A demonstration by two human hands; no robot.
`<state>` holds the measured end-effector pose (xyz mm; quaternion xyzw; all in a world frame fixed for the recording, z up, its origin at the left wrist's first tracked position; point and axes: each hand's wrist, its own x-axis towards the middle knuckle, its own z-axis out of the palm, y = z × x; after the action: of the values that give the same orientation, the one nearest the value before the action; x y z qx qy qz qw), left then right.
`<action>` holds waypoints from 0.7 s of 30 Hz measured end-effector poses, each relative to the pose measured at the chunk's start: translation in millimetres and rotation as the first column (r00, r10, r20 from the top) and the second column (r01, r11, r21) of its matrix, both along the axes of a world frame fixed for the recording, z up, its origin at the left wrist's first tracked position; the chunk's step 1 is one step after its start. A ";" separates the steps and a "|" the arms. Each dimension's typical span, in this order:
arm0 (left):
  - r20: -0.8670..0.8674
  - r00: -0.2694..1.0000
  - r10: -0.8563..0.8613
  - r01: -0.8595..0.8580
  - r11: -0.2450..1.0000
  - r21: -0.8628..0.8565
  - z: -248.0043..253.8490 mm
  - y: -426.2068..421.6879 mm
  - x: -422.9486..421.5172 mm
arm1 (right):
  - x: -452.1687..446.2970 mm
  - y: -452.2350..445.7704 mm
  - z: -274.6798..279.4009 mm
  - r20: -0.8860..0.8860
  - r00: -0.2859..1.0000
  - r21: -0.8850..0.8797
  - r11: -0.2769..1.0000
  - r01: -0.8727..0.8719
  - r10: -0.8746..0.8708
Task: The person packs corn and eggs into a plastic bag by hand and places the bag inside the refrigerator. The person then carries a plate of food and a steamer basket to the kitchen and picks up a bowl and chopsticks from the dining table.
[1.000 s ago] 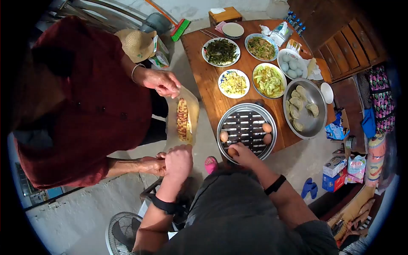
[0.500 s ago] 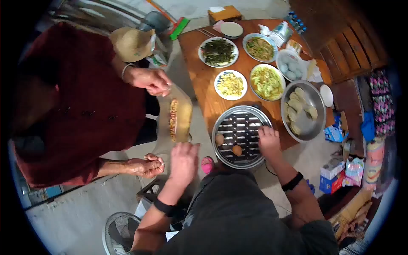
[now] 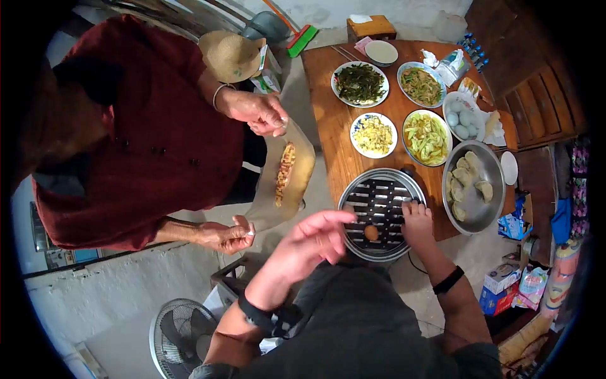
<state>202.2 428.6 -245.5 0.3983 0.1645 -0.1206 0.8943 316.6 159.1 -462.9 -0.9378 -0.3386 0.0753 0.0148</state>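
My left hand (image 3: 310, 246) hovers at the left rim of a round metal pan with a black slatted rack (image 3: 379, 205), fingers apart and holding nothing visible. Over the rack's right side, the fingers of my right hand (image 3: 418, 224) are curled down; what lies under them is hidden. One brown egg (image 3: 371, 233) rests on the rack between my hands. To the left, a person's two hands (image 3: 257, 114) stretch a clear plastic bag (image 3: 300, 170) containing a speckled corn cob (image 3: 285, 174).
The wooden table (image 3: 331, 136) bears several plates of food, a bowl of pale eggs (image 3: 464, 117) and a metal basin (image 3: 492, 211) with dumplings. A fan (image 3: 183, 335) stands at the lower left, and boxes (image 3: 499, 290) at the lower right.
My left hand has left the bag and moved right to the rack. My right hand let go of the brown egg and moved to the rack's right side. The other person's lower hand now holds the bag.
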 end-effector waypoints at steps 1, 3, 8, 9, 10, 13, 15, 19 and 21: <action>0.126 0.992 -0.019 0.013 0.999 0.051 29.7 -9.0 -0.3 | 0.5 0.5 4.3 -0.044 0.999 -0.019 1.000 -0.007 0.006; 0.411 0.893 -0.182 0.134 0.981 0.143 72.5 -19.6 -0.6 | 2.1 9.7 16.4 -0.038 0.998 0.032 0.999 -0.039 0.040; 0.610 0.615 -0.500 0.401 0.864 0.304 61.1 -19.9 -20.1 | 24.4 97.1 69.6 -0.215 0.942 0.638 0.767 -0.064 0.257; 0.422 0.683 -0.596 0.407 0.791 0.457 41.2 -12.7 -24.7 | 27.2 118.5 85.4 -0.300 0.918 0.680 0.733 0.017 0.257; 0.015 0.826 -0.563 0.474 0.710 0.520 26.0 7.3 -32.2 | 31.9 137.5 90.4 -0.295 0.915 0.719 0.695 0.021 0.276; -0.434 0.901 0.019 0.425 0.169 0.889 -122.6 59.5 -94.8 | 49.4 194.8 117.2 -0.422 0.846 0.777 0.610 0.152 0.327; -0.522 0.851 0.061 0.518 0.070 0.852 -166.1 87.5 -95.1 | 57.5 228.5 108.0 -0.232 0.920 0.817 0.576 0.008 0.317; 0.434 0.895 0.107 -0.441 0.051 0.896 -191.4 76.3 -68.2 | 58.8 266.7 105.9 -0.351 0.838 0.792 0.610 0.027 0.419; 0.481 0.839 0.254 -0.533 0.207 0.820 -184.3 63.3 -54.0 | 52.1 269.7 107.5 -0.446 0.814 0.750 0.652 0.113 0.372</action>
<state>148.2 491.9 -429.8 0.7923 0.1895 0.2797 0.5081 368.7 428.8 -355.5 -0.7522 -0.3881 0.2041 0.4919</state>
